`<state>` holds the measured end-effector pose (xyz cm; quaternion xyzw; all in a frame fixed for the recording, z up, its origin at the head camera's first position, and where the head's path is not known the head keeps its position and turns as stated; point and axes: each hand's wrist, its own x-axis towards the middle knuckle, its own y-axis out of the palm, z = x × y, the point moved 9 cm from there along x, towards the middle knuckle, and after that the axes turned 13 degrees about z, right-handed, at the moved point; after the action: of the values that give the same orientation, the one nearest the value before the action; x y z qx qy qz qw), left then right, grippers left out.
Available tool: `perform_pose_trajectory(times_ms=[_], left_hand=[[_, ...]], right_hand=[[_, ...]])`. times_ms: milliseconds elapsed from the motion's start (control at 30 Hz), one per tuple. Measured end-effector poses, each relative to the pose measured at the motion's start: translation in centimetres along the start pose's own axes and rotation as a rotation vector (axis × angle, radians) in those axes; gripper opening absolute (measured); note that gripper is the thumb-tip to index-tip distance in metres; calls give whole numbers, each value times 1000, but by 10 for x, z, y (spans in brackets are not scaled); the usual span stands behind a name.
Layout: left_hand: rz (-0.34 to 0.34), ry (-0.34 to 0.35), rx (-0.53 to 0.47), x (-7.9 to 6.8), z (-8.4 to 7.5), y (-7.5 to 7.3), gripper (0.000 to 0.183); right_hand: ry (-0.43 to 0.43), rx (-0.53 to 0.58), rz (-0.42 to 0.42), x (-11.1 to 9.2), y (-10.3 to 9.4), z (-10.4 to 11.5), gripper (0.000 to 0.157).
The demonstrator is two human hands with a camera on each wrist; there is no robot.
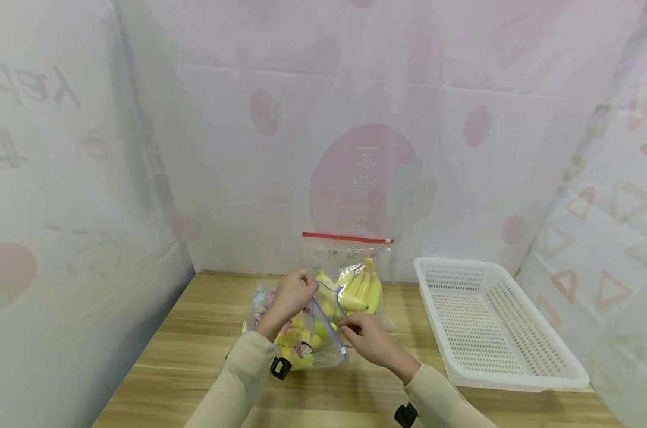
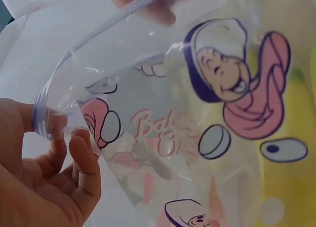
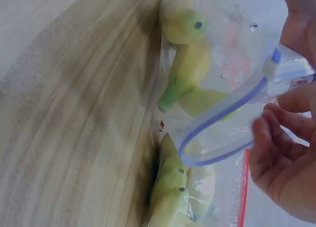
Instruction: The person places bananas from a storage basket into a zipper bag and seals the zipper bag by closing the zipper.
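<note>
A clear cartoon-printed zip bag (image 1: pixel 298 351) with a purple seal lies on the table, its mouth spread apart. Yellow bananas (image 3: pixel 191 64) with green tips are inside it. At the far side of the mouth my left hand (image 1: pixel 293 295) pinches the rim between thumb and finger. Nearer the front right, my right hand (image 1: pixel 367 337) holds the purple-edged rim with curled fingers; part of that grip is hidden. Behind stands a second zip bag (image 1: pixel 323 255) with a red seal, holding a bunch of bananas (image 1: pixel 368 288).
To the right, a white perforated plastic basket (image 1: pixel 502 383) sits on the wooden table (image 1: pixel 179 351). Printed white cloth (image 1: pixel 238 178) hangs behind the table and along both sides.
</note>
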<state>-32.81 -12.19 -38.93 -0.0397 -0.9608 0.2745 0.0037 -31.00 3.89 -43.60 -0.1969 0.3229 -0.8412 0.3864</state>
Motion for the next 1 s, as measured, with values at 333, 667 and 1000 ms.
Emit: perform_pose_trajectory(times_ms=[333,667,1000], left_hand=[[4,46,29,10,-9,1,15],[9,112,92,6,-14,-2,5],[-46,144,94,-2,-18,-20,5]], right_hand=[[126,137,148,-19,32,2,25],[89,198,168,-29,38,14,18],[110,134,116,-38,26,12,27]])
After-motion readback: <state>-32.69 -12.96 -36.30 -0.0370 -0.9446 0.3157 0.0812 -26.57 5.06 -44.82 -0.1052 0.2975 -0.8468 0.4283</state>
